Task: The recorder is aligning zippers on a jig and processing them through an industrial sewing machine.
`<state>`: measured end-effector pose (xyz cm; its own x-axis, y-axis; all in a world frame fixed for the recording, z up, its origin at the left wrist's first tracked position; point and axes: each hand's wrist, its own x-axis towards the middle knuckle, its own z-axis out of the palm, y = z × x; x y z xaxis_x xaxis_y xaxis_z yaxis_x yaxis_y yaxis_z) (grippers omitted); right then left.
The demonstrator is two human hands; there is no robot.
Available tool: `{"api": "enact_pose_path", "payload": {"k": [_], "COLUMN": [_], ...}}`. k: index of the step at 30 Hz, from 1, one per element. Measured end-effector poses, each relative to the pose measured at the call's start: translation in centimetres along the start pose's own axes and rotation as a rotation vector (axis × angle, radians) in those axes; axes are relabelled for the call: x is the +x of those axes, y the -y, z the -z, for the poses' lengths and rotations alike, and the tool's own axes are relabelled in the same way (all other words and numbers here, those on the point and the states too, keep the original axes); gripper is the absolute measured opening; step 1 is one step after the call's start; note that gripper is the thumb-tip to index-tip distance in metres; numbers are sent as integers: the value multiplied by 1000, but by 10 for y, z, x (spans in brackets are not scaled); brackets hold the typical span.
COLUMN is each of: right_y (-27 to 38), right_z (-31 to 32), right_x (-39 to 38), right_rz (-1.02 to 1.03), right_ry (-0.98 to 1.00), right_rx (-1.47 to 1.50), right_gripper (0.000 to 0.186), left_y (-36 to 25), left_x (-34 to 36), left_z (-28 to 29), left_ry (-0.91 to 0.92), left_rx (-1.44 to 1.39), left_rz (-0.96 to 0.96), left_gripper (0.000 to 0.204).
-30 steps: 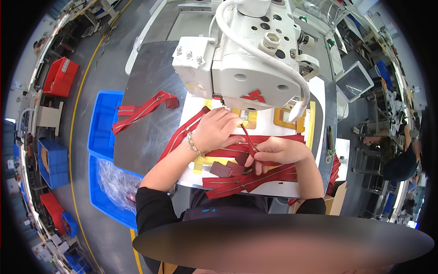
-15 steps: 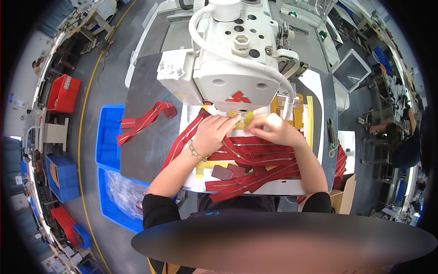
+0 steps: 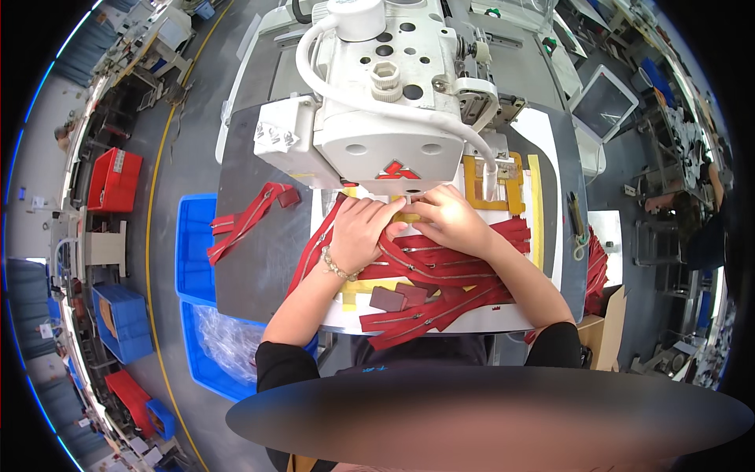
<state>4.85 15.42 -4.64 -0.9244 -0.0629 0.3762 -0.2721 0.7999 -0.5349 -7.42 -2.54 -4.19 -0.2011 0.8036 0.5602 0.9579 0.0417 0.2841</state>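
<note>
My left hand (image 3: 362, 234), with a bracelet at the wrist, presses its closed fingers on a red zipper (image 3: 311, 250) under the front of a white sewing machine head (image 3: 385, 134). Beside it, my right hand (image 3: 452, 224) has its fingers bent in a pinch, close to the left fingertips. What lies between the right fingertips is hidden. More red zippers (image 3: 460, 271) with metal teeth spread below and to the right of both hands. Small dark red patches (image 3: 387, 299) lie near the table's front edge.
A yellow frame (image 3: 515, 185) sits right of the machine head, with green-handled snips (image 3: 580, 236) farther right. Separate red zippers (image 3: 250, 223) lie on the left. Blue bins (image 3: 197, 252) stand left of the table, a cardboard box (image 3: 611, 330) to its right.
My right hand has moved left and closed in on the left fingertips. The left hand stays at the same zipper. The whole view has shifted slightly.
</note>
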Motion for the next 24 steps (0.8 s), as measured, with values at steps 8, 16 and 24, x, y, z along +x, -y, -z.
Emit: {"api": "enact_pose_path", "payload": {"k": [8, 16, 24], "right_y": [2, 6, 2], "right_z": [-7, -16, -8], "right_x": [-1, 2, 6], "right_rz": [37, 25, 77], "right_ry": [-33, -152, -214], "right_rx": [-71, -137, -321], "right_gripper": [33, 20, 16], "left_y": [2, -1, -3], "left_x": [-1, 1, 2], "left_z": [-4, -4, -13], "left_ry": [-22, 6, -21], "left_rx": [-30, -16, -19], "left_rz": [-25, -13, 1], "left_gripper": [34, 37, 29]}}
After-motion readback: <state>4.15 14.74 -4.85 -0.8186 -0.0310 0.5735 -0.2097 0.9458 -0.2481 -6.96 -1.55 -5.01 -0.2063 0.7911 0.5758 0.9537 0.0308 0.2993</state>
